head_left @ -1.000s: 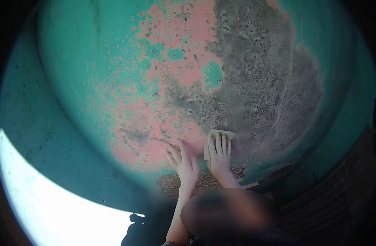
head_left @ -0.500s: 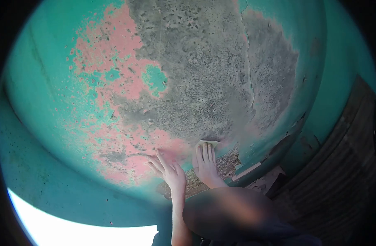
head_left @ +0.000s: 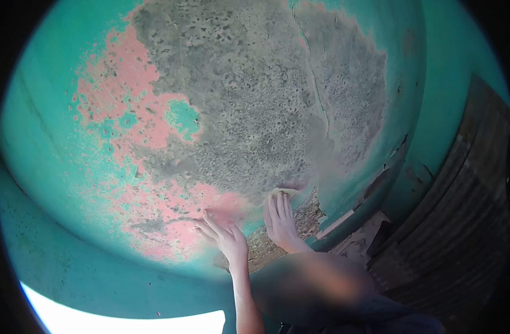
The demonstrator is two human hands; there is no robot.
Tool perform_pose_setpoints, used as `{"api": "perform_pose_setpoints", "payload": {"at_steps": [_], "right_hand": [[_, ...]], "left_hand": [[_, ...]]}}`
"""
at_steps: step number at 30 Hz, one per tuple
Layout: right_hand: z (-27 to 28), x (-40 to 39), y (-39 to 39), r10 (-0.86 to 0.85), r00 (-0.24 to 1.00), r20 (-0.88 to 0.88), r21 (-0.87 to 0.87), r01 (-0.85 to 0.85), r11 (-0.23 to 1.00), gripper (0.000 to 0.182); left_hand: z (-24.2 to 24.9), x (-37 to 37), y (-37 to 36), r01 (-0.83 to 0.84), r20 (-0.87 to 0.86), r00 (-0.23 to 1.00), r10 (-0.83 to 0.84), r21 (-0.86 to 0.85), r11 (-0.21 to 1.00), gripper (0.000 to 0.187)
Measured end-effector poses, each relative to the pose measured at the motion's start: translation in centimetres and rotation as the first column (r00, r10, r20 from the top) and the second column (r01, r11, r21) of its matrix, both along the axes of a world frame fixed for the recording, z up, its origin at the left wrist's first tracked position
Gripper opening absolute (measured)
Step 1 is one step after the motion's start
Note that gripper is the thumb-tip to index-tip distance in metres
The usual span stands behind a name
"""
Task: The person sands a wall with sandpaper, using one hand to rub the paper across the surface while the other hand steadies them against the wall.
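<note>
A wall (head_left: 43, 183) in green paint fills most of the view, worn to a pink layer (head_left: 121, 72) on the left and a rough grey patch (head_left: 244, 94) in the middle. My right hand (head_left: 281, 222) presses a small pale sheet, apparently sandpaper (head_left: 286, 192), flat to the lower edge of the grey patch. Its fingers lie together over the sheet. To its left, my left hand (head_left: 226, 236) rests on the pink area with fingers stretched and spread, holding nothing. Below and between the hands shows a band of coarse, exposed concrete (head_left: 260, 247).
A crack (head_left: 316, 89) runs down the grey patch. Paint peels along the lower right edge (head_left: 377, 183). Dark corrugated sheeting (head_left: 439, 217) stands at the right. Bright white light (head_left: 127, 320) shows at the lower left. A blurred rounded shape (head_left: 316, 284) lies below my right hand.
The view has tilted and shifted, so the wall's patches appear farther left. Against the wall, my right hand with the sheet has slid slightly right. My left hand still rests on the wall.
</note>
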State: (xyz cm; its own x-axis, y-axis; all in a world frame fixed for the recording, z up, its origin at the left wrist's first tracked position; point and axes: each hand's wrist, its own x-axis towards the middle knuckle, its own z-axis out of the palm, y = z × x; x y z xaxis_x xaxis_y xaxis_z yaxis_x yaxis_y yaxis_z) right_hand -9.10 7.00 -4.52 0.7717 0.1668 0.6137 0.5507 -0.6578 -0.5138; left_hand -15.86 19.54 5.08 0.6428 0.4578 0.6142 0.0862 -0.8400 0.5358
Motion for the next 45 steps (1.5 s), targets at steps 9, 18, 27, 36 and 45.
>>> {"api": "perform_pose_setpoints", "payload": {"at_steps": [9,18,27,36,45], "right_hand": [[7.5,3.0,-1.9,-0.174,0.963,0.204,0.317,0.104,0.943,0.071],[13.1,3.5,-2.7,-0.06,0.936,0.347,0.071,0.037,0.997,0.075],[6.9,2.7,-2.7,-0.017,0.962,0.273,-0.061,0.035,0.998,0.075],[10.5,7.0,-7.6,-0.204,0.956,0.213,0.281,0.14,0.95,0.072],[1.4,5.8,-8.7,-0.109,0.988,0.113,0.134,0.093,0.987,0.065]], "left_hand": [[-0.3,-0.1,0.0,0.024,0.028,0.999,-0.025,0.047,0.999,0.072],[-0.7,-0.4,-0.1,0.029,-0.024,0.999,-0.029,0.02,0.999,0.076],[-0.7,0.6,-2.6,0.184,0.033,0.982,-0.185,0.024,0.983,0.075],[0.5,2.0,-6.2,0.224,-0.009,0.974,-0.225,0.137,0.965,0.07],[1.7,4.8,-11.2,0.287,-0.073,0.958,-0.278,0.195,0.938,0.067]]}}
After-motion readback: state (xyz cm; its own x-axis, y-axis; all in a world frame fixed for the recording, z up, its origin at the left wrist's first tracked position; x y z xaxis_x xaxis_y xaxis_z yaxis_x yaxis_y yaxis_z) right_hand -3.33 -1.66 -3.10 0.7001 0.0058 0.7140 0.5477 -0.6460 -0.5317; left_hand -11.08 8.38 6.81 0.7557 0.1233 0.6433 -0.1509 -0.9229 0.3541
